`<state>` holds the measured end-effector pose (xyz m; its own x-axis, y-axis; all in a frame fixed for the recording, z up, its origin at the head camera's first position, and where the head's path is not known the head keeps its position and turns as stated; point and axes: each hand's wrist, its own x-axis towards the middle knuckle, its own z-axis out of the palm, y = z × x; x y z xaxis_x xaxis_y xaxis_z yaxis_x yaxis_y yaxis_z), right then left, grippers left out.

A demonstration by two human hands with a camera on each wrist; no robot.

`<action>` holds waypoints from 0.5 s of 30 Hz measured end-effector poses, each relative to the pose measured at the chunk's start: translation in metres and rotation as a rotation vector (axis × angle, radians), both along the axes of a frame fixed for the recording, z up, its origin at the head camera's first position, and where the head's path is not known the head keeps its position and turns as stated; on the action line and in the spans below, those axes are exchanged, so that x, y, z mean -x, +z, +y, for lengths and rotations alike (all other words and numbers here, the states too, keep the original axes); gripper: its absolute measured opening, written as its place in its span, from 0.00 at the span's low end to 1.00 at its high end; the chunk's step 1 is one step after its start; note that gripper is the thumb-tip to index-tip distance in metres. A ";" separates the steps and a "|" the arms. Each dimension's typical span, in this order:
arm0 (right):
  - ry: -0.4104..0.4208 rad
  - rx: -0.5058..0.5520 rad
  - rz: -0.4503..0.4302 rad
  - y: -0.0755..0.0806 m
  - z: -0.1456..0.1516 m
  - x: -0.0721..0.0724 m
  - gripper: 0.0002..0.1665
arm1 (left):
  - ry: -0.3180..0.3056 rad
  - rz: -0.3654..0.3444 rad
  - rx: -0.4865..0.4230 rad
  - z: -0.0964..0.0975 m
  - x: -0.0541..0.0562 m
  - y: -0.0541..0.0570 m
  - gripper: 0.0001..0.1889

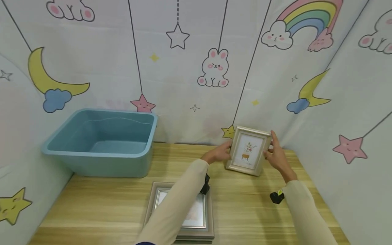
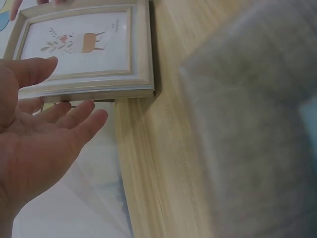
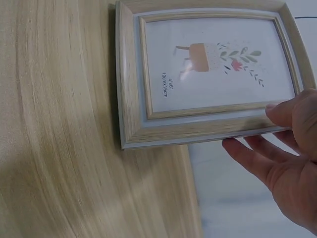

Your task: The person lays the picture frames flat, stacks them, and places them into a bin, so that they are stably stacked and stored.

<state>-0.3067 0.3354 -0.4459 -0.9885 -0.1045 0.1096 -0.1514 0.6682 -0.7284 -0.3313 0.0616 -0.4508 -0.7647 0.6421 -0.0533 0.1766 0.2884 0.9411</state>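
A small cream picture frame (image 1: 248, 150) with a drawing of a potted plant stands at the back right of the wooden table, leaning slightly back. My right hand (image 1: 276, 157) grips its right side; in the right wrist view the thumb (image 3: 285, 113) lies on the front border and the fingers reach behind the edge. At the opposite side is my left hand (image 1: 221, 152). The left wrist view shows its fingers (image 2: 81, 116) loosely extended beside the frame's edge, thumb raised; whether they touch it I cannot tell.
A stack of larger picture frames (image 1: 209, 217) lies at the table's front middle, partly under my left forearm. An open blue plastic bin (image 1: 107, 165) stands at the back left. Cartoon-printed white cloth (image 1: 183, 68) walls in the table (image 1: 101, 200) at the back and sides.
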 end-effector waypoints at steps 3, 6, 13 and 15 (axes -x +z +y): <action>-0.001 0.004 -0.008 -0.002 -0.003 0.001 0.54 | -0.002 0.015 0.022 0.001 0.000 -0.004 0.44; -0.010 -0.007 0.002 -0.003 -0.005 0.002 0.54 | 0.002 0.021 0.045 0.002 -0.001 -0.005 0.47; -0.047 -0.039 0.044 -0.001 -0.006 -0.004 0.54 | -0.050 -0.018 0.041 -0.003 -0.005 -0.001 0.53; -0.047 -0.027 0.043 -0.001 -0.006 -0.006 0.54 | -0.043 -0.058 0.055 -0.004 -0.007 -0.001 0.55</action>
